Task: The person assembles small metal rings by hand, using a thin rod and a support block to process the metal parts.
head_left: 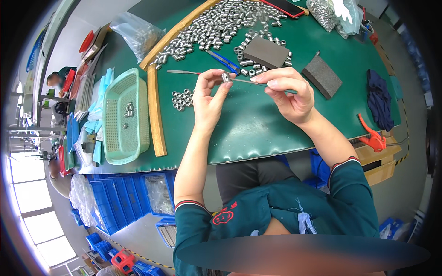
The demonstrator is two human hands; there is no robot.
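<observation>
My left hand (208,97) pinches a small silver metal sleeve (225,77) between thumb and fingertips, raised above the green mat (248,124). My right hand (287,94) grips a thin metal file (244,81) whose tip runs into the sleeve. Both hands hover over the middle of the mat. A small cluster of the same sleeves (182,99) lies just left of my left hand. A large heap of sleeves (216,25) fills the far side of the mat, behind a wooden strip (177,31).
A green mesh basket (120,138) with a few sleeves stands at the left, beside a second wooden strip (156,115). Two grey abrasive blocks (266,51) (322,76), a blue-handled cutter (223,60), another file (182,72), a dark cloth (380,101), an orange clamp (373,138) and blue crates (119,198) surround me.
</observation>
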